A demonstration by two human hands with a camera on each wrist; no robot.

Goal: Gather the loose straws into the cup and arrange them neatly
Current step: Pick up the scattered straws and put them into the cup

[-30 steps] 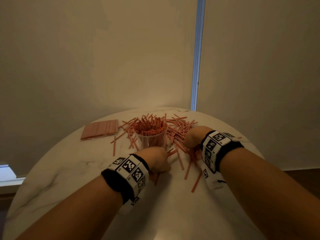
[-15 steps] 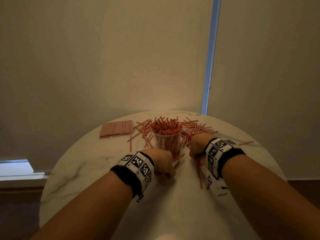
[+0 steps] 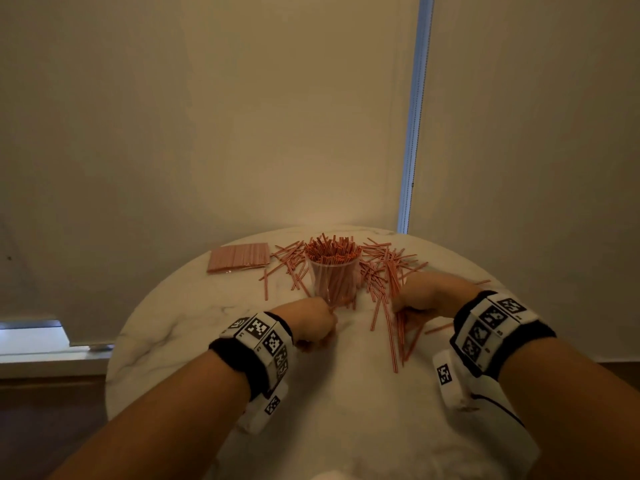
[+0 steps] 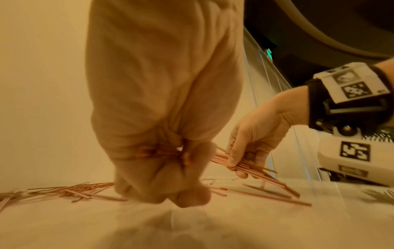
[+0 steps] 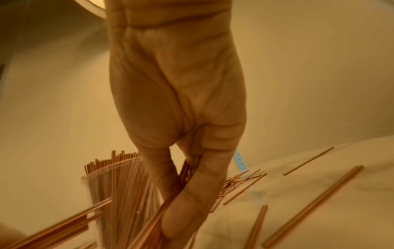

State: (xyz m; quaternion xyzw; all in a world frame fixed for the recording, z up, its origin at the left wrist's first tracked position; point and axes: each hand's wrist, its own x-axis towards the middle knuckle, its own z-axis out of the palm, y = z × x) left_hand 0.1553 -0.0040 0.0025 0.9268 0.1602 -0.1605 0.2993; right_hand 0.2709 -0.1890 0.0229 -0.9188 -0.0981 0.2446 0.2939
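The left hand (image 3: 313, 320) is curled tight around a small bunch of straws (image 4: 162, 151) low over the tabletop (image 3: 346, 393), just in front of the cup (image 3: 334, 282); in the left wrist view the straw ends poke out of the closed fist. The right hand (image 3: 427, 294) pinches a longer fan of straws (image 4: 247, 166) between thumb and fingers, their far ends trailing down to the marble.

Over the last second both hands have drawn in from the scattered straws toward the near side of the cup. The left fist was down on the surface and is now closed on its catch; the right has raked several straws together, so they lie roughly parallel under its fingers instead of crossed. Judging from that, the gathering stroke is done and the next step is to lift each bunch and stand it in the cup.

The clear cup stands upright in the middle of the far half of the tabletop, already packed with upright straws whose tips rise above its rim. Loose straws (image 3: 381, 268) lie thick to its right and thinner to its left (image 3: 291, 268), so a good part of the task is left. A flat pink packet (image 3: 239, 258) lies further left, apart from the scatter. With the cup so full, fitting in new bunches may push others askew.
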